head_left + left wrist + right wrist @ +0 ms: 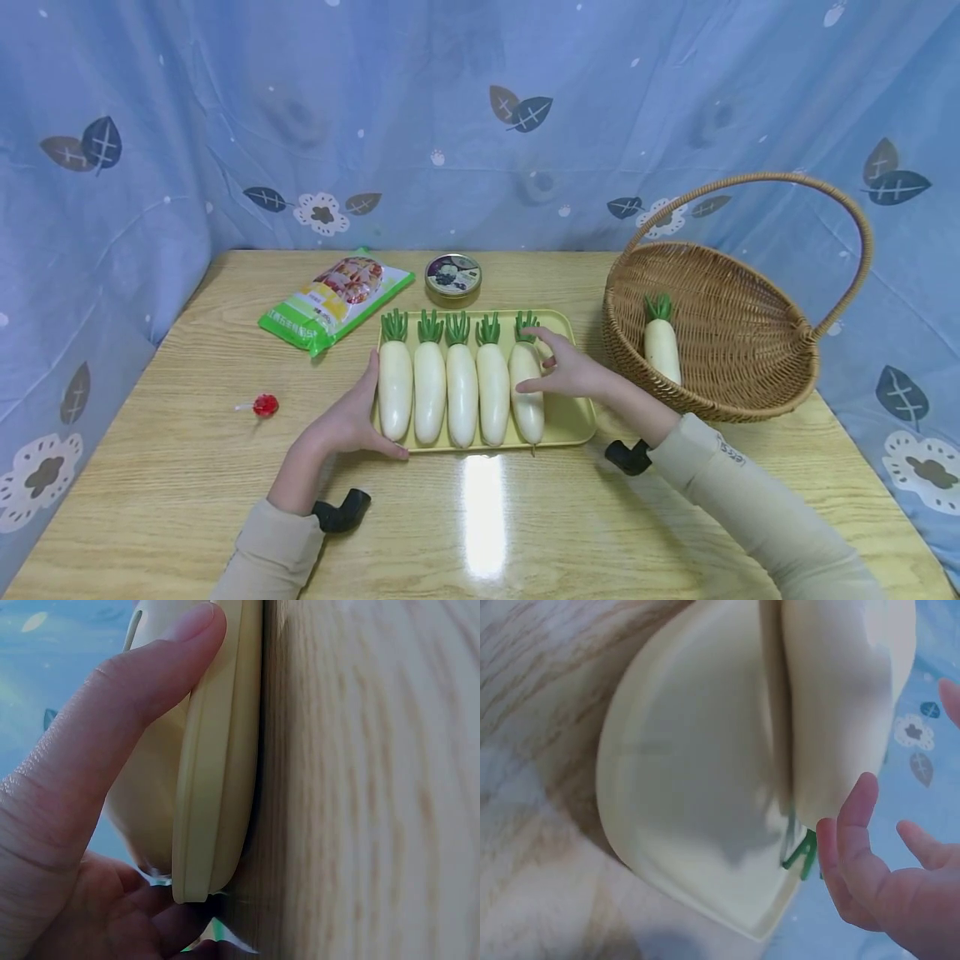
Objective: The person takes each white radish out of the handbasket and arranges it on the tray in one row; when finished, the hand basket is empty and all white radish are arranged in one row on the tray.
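Observation:
Several white radishes (462, 392) with green tops lie side by side in a pale yellow tray (567, 421). My left hand (345, 425) holds the tray's near-left corner, its thumb along the front edge and its fingers along the left side. The left wrist view shows that thumb on the tray rim (206, 787). Over the rightmost radish (529, 421) my right hand (566, 371) hovers with fingers spread and bent, holding nothing. In the right wrist view, its fingers are beside the top end of that radish (840, 712).
A wicker basket (720, 325) with a tall handle stands on the right, with one radish (662, 350) inside. Behind the tray are a green food packet (337, 300) and a round tin (453, 277). A red lollipop (265, 406) lies left.

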The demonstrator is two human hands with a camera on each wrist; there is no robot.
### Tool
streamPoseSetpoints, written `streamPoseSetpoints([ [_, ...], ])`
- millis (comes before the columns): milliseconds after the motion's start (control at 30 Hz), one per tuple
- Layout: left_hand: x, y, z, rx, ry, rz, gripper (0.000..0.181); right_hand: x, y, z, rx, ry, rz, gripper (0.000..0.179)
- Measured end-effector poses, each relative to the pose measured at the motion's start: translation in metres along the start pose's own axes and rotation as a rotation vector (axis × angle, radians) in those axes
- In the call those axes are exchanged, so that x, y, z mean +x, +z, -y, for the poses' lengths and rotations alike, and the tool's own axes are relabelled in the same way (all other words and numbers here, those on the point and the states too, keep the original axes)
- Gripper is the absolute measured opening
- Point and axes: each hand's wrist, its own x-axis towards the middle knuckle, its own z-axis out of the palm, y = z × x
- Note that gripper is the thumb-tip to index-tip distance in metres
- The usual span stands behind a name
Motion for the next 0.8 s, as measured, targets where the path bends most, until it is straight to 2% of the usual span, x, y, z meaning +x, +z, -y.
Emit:
streamPoseSetpoints([
  [567, 0.001, 0.001, 0.001, -0.002, -0.015, 0.003, 0.150, -0.026, -0.024, 0.018, 0.009, -0.066, -0.030, 0.086],
  [800, 0.002, 0.001, 0.002, -0.010, -0.014, 0.003, 0.150, -0.036, -0.034, 0.028, -0.026, -0.082, -0.048, 0.084],
])
